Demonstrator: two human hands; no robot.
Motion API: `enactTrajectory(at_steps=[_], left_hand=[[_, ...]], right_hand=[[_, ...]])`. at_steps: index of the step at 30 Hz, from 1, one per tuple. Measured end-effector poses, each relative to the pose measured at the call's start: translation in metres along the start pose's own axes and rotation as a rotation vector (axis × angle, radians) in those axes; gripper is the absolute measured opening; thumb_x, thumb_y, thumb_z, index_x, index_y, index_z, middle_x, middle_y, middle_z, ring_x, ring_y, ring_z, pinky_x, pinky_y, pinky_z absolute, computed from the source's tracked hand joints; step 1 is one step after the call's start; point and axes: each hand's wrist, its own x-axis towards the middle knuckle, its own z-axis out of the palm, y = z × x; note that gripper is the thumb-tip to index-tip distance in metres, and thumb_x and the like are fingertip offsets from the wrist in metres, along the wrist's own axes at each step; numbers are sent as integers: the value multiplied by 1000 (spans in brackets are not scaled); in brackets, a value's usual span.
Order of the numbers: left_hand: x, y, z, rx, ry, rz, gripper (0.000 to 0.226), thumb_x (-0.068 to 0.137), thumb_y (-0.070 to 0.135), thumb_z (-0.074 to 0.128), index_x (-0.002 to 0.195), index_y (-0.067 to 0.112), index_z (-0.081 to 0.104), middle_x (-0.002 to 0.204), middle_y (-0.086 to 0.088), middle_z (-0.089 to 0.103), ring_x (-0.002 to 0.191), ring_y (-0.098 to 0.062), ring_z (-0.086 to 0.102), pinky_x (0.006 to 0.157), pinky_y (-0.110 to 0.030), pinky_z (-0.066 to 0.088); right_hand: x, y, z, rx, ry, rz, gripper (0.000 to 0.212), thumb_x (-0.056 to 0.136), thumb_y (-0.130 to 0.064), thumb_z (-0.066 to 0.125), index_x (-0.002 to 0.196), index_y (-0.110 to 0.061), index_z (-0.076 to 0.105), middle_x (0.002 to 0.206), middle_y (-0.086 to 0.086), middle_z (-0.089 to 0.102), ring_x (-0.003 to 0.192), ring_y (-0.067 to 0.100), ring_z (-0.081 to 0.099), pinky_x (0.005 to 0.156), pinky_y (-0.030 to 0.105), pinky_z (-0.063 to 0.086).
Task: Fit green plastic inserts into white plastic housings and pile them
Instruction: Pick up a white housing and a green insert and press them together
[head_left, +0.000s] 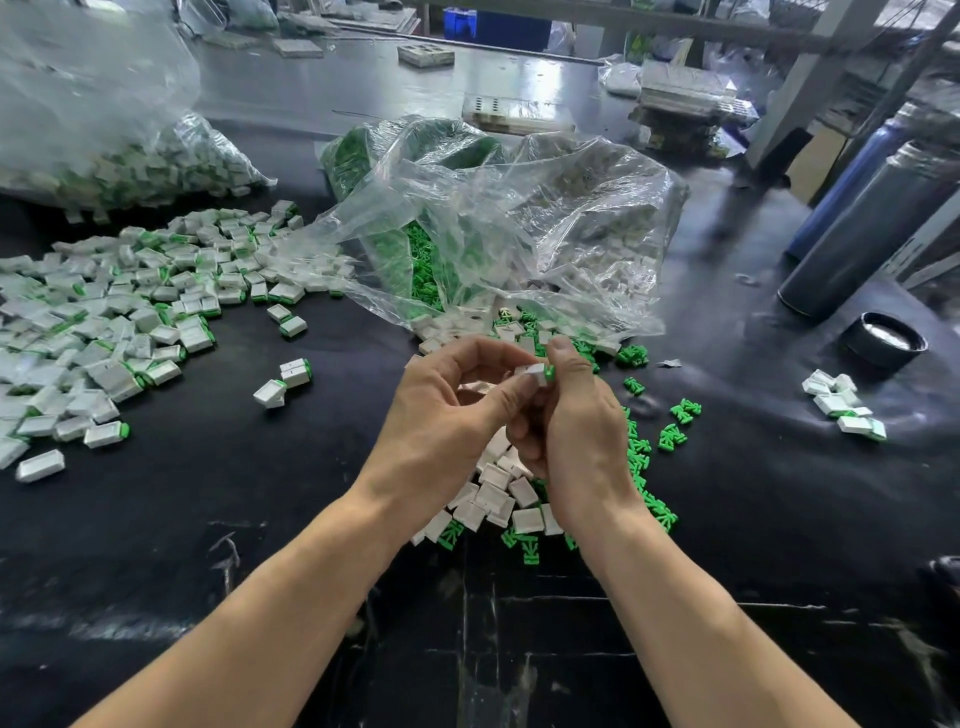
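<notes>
My left hand pinches a white housing steady while my right hand grips the green insert, thumb pressing it home. Finished pile waits at nine o'clock for tossing.

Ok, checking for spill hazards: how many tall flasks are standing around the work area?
2: a grey flask at far right, and a blue flask just behind it, partly hidden by it.

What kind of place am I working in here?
Likely a small factory assembly bench: a large pile of finished pieces, clear bulk bags of parts, and both hands pressing together one white housing.
</notes>
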Motion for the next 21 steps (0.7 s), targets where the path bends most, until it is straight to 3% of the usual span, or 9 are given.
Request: enactTrajectory(at_steps=[3,7,12,16,19,21], left_hand=[[-1,1,1,1,-2,0,11,89,10,75,99,8,72,96,-13,75,78,-22,72,70,-29,60],[-2,-1,3,126,19,30,12,89,9,77,100,13,73,101,-7,75,93,-33,70,85,-50,60],[-3,-1,5,166,51,55,11,89,13,79,99,13,75,99,-4,76,95,-32,71,88,-59,56],[-5,-1,4,136,66,65,9,89,12,79,97,11,75,96,-7,77,92,-35,72,86,-57,59],[-5,0,4,114,67,70,9,89,13,78,97,9,75,96,-7,77,90,-35,73,83,-54,61],[-6,0,4,103,68,71,8,89,12,78,96,8,75,96,-8,77,90,-36,73,83,-53,62]], right_hand=[[1,2,5,-9,3,-39,52,96,-50,43,58,-25,68,48,-6,46,39,7,39,39,16,30],[3,9,8,-122,61,-77,48,89,-57,42,58,-34,71,48,-10,52,46,8,48,51,27,38],[3,9,7,-160,53,-184,54,96,-43,37,54,-35,70,48,-14,58,47,0,55,48,19,45],[6,10,9,-209,87,-180,49,93,-47,37,62,-32,73,67,-8,70,71,16,68,73,40,55],[4,9,10,-231,84,-222,53,95,-42,35,54,-40,70,57,-16,65,62,3,64,63,29,52],[4,9,10,-211,78,-224,53,95,-42,35,55,-40,71,57,-15,66,60,1,64,62,29,50]])
